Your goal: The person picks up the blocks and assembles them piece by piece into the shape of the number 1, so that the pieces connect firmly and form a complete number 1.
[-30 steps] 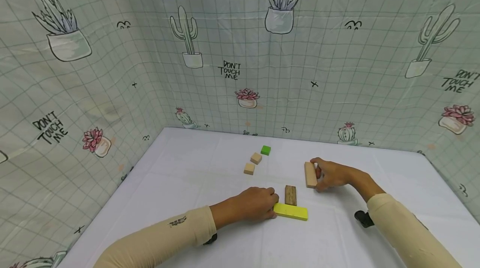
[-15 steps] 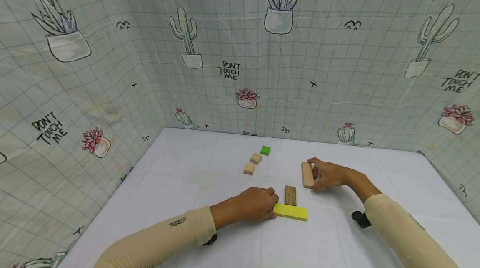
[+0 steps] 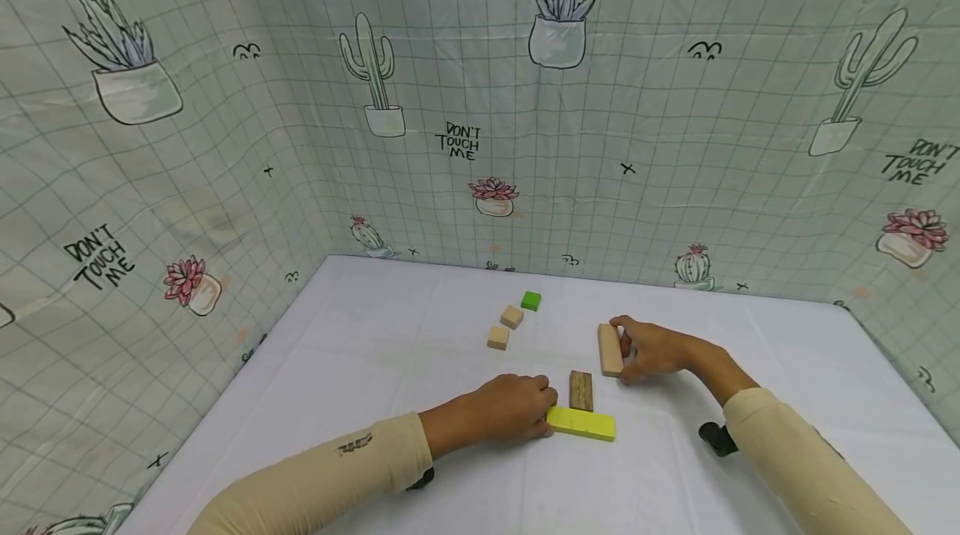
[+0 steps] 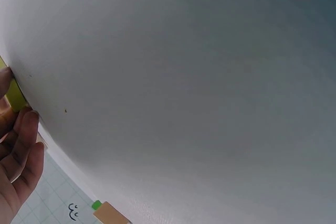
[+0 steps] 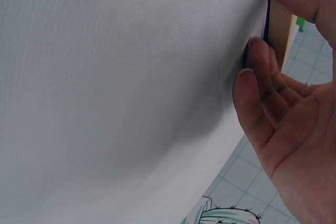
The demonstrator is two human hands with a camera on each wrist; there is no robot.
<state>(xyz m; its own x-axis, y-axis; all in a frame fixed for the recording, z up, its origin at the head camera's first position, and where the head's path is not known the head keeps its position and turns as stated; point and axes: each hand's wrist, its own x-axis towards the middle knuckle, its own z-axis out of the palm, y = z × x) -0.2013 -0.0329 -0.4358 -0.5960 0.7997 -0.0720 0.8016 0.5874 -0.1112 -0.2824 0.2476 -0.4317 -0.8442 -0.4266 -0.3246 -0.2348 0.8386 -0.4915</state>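
Observation:
My left hand [image 3: 512,407] pinches the left end of a yellow wooden block [image 3: 581,423], which lies flat on the white table; the left wrist view shows thumb and fingers at the yellow block [image 4: 16,96]. Behind it a darker brown, grained block [image 3: 581,390] points away, its near end right at the yellow one. To the right, my right hand [image 3: 654,349] grips a long light wooden block [image 3: 611,350] by its ends, thumb at the near end and fingers at the far end. In the right wrist view this light block [image 5: 282,24] sits between thumb and fingers.
Farther back lie two small light wooden cubes [image 3: 498,337] and a green block [image 3: 531,301]. The white tablecloth [image 3: 390,327] runs back to a patterned curtain [image 3: 495,93] with cactus drawings, which hangs behind and along the left.
My right hand has slid the light wooden block a little to the left, closer to the brown block. The left hand and the yellow block have stayed in place.

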